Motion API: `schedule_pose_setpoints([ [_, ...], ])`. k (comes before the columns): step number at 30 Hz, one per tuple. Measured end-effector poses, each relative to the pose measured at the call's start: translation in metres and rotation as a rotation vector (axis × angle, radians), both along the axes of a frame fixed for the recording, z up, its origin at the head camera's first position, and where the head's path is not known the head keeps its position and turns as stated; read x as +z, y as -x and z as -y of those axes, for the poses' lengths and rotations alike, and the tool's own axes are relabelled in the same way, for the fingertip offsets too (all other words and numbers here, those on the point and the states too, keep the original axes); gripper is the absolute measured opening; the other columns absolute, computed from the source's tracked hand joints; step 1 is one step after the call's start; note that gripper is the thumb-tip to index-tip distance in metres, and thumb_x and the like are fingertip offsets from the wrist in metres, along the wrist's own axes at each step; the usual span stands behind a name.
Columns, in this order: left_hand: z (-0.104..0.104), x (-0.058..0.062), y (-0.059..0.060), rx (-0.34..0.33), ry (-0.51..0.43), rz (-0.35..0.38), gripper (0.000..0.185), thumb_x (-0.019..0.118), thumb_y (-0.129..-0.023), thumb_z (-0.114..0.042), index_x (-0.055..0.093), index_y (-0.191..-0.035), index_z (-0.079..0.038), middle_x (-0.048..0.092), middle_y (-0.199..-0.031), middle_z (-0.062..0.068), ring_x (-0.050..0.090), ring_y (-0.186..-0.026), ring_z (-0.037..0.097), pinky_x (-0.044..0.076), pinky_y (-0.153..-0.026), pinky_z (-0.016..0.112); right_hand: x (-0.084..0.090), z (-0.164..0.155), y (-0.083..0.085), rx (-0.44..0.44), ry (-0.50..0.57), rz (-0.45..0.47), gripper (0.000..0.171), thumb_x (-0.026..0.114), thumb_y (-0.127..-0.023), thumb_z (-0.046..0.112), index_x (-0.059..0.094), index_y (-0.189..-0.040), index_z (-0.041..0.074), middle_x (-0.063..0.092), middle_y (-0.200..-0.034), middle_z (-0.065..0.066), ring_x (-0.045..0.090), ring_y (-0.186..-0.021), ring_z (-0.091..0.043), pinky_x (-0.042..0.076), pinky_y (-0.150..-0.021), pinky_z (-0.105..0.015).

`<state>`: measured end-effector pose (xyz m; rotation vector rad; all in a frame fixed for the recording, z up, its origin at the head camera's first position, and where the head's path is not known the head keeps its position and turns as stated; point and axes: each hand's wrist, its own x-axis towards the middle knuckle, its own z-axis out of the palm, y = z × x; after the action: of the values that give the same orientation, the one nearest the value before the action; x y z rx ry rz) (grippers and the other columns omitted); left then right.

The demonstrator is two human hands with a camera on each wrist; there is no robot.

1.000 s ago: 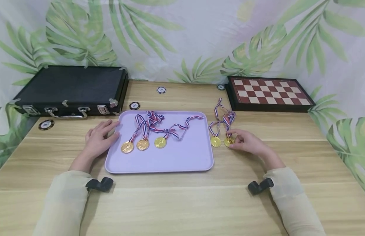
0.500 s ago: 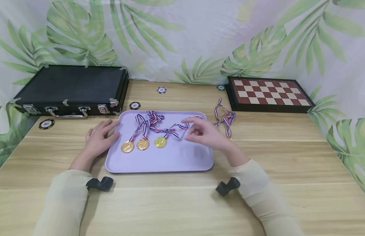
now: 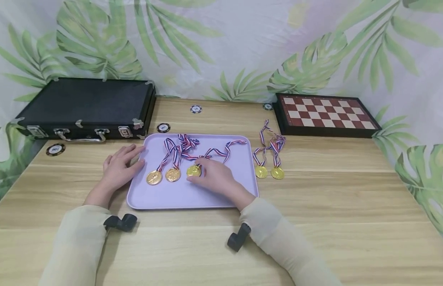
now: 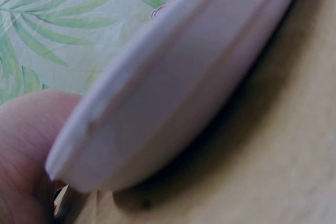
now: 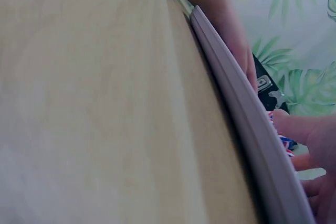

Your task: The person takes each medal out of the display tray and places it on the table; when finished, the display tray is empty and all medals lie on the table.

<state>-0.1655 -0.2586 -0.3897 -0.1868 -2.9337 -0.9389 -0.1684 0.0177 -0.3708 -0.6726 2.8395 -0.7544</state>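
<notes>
Flanking the tray [image 3: 221, 194]: black case [image 3: 85, 105], chessboard [image 3: 325, 113], poker chips [image 3: 163, 128].

Bare wood near the table's [image 3: 214, 258] front edge, black case [image 3: 85, 107] back left, chessboard [image 3: 323, 113] back right

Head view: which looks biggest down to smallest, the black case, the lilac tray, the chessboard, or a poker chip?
1. Black case and lilac tray: too alike to rank; the tray lies nearer.
2. Chessboard.
3. Poker chip.
</notes>
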Motion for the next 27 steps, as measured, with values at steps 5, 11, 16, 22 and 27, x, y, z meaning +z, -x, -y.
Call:
schedule_pose_setpoints([
  [5,-0.001,0.001,0.001,-0.004,0.009,0.002,0.048,0.045,-0.087,-0.031,0.038,-0.13,-0.009,0.024,-0.135,0.024,0.01,-0.124,0.042,-0.006,-0.092,0.057,-0.009,0.006,-0.004,-0.063,-0.078,-0.09,0.056,0.061,-0.071,0.053,0.055,-0.115,0.019,0.059,-0.099,0.001,0.055,-0.085,-0.013,0.045,-0.063,-0.031],
  [11,-0.001,0.002,0.002,-0.012,0.009,0.0,0.048,0.045,-0.087,-0.03,0.038,-0.13,-0.009,0.023,-0.135,0.024,0.009,-0.124,0.041,-0.007,-0.092,0.057,-0.01,0.007,-0.007,-0.065,-0.092,-0.144,0.045,0.062,-0.073,0.047,0.057,-0.108,0.02,0.054,-0.09,0.002,0.053,-0.076,-0.014,0.042,-0.06,-0.03],
  [16,0.0,0.002,0.0,-0.009,0.008,-0.002,0.048,0.045,-0.087,-0.03,0.038,-0.13,-0.009,0.023,-0.135,0.024,0.01,-0.124,0.042,-0.006,-0.092,0.057,-0.009,0.006,-0.009,-0.028,-0.072,-0.106,0.043,0.064,-0.075,0.039,0.052,-0.113,0.022,0.047,-0.094,-0.002,0.05,-0.075,-0.015,0.041,-0.061,-0.027],
  [22,0.001,0.002,0.0,0.002,0.007,0.0,0.048,0.045,-0.087,-0.031,0.039,-0.13,-0.009,0.024,-0.135,0.023,0.01,-0.124,0.041,-0.006,-0.092,0.057,-0.009,0.0,-0.009,0.073,0.08,-0.074,0.044,0.064,-0.077,0.021,0.048,-0.118,0.016,0.058,-0.098,-0.005,0.055,-0.083,-0.018,0.044,-0.07,-0.029],
  [27,0.0,0.001,0.001,0.001,0.007,0.005,0.048,0.044,-0.087,-0.031,0.038,-0.13,-0.009,0.024,-0.135,0.023,0.01,-0.124,0.041,-0.006,-0.093,0.057,-0.004,-0.018,-0.007,0.103,0.316,-0.015,0.049,0.068,-0.073,0.011,0.047,-0.118,0.011,0.054,-0.068,-0.002,0.05,-0.06,-0.012,0.043,-0.056,-0.023],
])
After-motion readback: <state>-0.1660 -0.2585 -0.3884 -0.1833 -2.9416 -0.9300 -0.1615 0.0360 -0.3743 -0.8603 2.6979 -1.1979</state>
